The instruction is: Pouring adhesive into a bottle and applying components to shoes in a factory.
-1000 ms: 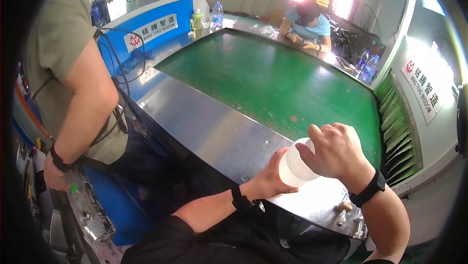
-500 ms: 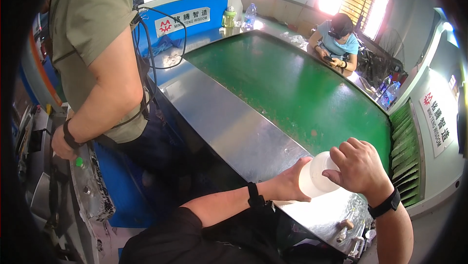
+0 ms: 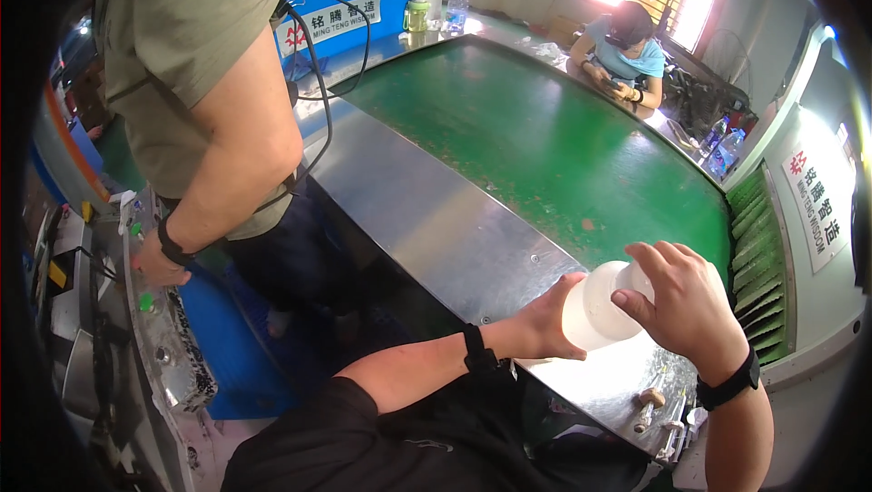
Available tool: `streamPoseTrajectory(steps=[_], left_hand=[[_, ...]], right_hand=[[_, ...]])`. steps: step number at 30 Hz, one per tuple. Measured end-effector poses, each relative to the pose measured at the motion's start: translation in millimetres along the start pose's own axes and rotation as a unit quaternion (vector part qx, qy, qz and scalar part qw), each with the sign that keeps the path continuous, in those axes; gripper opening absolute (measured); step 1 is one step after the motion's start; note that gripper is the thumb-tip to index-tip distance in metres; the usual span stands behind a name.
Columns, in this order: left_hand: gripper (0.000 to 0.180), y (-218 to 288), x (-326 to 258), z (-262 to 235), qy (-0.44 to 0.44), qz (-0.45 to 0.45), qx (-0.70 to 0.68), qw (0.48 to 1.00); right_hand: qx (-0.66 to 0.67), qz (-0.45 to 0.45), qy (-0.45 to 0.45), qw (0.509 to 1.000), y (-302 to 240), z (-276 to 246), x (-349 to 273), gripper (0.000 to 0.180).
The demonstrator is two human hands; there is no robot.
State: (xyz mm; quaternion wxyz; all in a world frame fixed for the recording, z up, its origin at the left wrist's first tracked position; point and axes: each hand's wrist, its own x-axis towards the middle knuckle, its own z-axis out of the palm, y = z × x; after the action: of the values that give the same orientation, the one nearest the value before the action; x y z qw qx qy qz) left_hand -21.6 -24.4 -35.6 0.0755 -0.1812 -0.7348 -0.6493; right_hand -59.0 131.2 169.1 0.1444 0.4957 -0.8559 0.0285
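Observation:
A whitish, translucent plastic bottle [image 3: 590,312] is held above the near right end of the metal ledge, its top tilted to the right. My left hand [image 3: 545,319] wraps round the body from the left, its thumb along the upper side. At the bottle's top, my right hand [image 3: 688,312] is closed, thumb on the near side and fingers over the far side. The palm and fingers partly cover the top, so I cannot make out the cap clearly.
Beyond the metal ledge [image 3: 427,210] lies a wide green conveyor belt [image 3: 563,156]. Small tools with a brownish knob [image 3: 650,397] rest at the ledge's near end. A co-worker [image 3: 209,129] stands close on my left; another person [image 3: 627,56] leans at the far right edge.
The bottle tips a little further right, with my right hand shifting slightly right around its top. The co-worker on my left has moved rightward in view, and the whole view has shifted slightly.

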Motion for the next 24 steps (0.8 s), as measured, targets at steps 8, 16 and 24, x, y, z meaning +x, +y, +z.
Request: streamPoseTrajectory(steps=[8, 16, 24], left_hand=[[0.11, 3.8, 4.0, -1.0, -0.009, 0.024, -0.02, 0.999], [0.113, 4.2, 2.5, -3.7, -0.026, -0.005, 0.006, 1.0], [0.112, -2.5, 3.3, 1.7, 0.021, 0.045, 0.036, 0.998]], right_hand=[[-0.079, 0.039, 0.028, 0.996, 2.1, 19.8, -1.6, 0.031], [0.012, -0.03, 0.001, 0.999, 12.7, 7.6, 1.8, 0.047], [-0.104, 0.004, 0.066, 0.992, 1.2, 24.0, 5.1, 0.03]])
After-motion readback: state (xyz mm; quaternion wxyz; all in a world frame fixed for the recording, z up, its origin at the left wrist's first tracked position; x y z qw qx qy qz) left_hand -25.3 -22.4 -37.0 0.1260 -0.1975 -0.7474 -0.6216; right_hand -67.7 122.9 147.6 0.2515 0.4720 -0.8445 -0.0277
